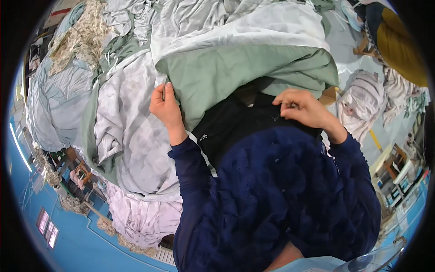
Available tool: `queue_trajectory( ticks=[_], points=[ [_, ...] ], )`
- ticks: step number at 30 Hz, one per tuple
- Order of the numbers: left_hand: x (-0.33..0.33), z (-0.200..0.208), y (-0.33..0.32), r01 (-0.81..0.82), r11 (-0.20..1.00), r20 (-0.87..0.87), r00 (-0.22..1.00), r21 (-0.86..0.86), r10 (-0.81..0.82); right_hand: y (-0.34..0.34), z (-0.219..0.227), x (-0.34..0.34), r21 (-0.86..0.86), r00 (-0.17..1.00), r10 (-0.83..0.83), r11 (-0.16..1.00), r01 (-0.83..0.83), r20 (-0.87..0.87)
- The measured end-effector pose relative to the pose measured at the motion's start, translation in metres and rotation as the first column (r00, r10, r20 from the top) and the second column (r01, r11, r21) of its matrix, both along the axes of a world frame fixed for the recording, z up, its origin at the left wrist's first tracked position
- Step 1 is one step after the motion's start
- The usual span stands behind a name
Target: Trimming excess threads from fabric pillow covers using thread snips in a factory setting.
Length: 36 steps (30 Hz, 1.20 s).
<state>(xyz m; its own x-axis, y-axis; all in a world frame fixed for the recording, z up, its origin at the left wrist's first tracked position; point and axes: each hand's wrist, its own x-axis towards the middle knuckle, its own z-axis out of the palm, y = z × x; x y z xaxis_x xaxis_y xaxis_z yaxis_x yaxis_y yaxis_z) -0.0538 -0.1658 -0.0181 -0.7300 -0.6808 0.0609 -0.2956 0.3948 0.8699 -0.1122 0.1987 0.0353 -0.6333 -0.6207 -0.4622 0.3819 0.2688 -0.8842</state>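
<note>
A large sheet of cloth, sage green on one face point(217, 77) and whitish on the other, spreads in front of me with its edge folded over. My left hand point(166, 106) pinches the edge of this cloth between thumb and fingers, at the left end of the green part. My right hand point(301, 109) is above a black cloth point(235, 124) at my waist, just below the green fold. Its fingers are curled in, and whatever they may hold is too small or hidden to make out.
Heaped whitish and green fabric point(190, 20) covers the far side. Patterned beige cloth point(84, 34) lies at the far left, with pale pink cloth point(140, 215) hanging below. Bundled cloth point(362, 99) sits at the right, near a mustard-coloured cloth point(403, 43). Blue wall point(86, 240) shows lower left.
</note>
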Motion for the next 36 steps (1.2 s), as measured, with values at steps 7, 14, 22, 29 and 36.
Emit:
queue_trajectory(
  ticks=[7, 14, 22, 29, 36],
  points=[
    [0.002, -0.004, 0.001, 0.018, 1.000, 0.005, 1.000, 0.022, -0.018, 0.004, -0.021, 0.011, 0.019, 0.968, 0.175, 0.984, -0.174, -0.182],
    [0.004, -0.003, 0.000, 0.005, 1.000, 0.015, 1.000, -0.016, -0.005, 0.127, -0.017, 0.006, 0.185, 0.962, -0.263, 0.944, 0.273, -0.074],
    [-0.002, -0.002, -0.009, -0.008, 0.994, -0.064, 0.998, 0.107, 0.014, 0.220, -0.051, 0.041, 0.590, 0.799, -0.207, 0.576, 0.566, -0.565],
    [0.018, 0.024, -0.008, 0.021, 0.995, -0.085, 0.996, -0.102, -0.029, 0.088, 0.013, -0.026, 0.209, 0.515, -0.163, 0.780, 0.590, -0.842],
    [0.059, 0.064, -0.008, 0.181, 0.954, 0.115, 0.981, -0.238, -0.157, -0.037, 0.023, -0.080, 0.149, 0.540, 0.013, 0.967, 0.209, -0.841]
  ],
)
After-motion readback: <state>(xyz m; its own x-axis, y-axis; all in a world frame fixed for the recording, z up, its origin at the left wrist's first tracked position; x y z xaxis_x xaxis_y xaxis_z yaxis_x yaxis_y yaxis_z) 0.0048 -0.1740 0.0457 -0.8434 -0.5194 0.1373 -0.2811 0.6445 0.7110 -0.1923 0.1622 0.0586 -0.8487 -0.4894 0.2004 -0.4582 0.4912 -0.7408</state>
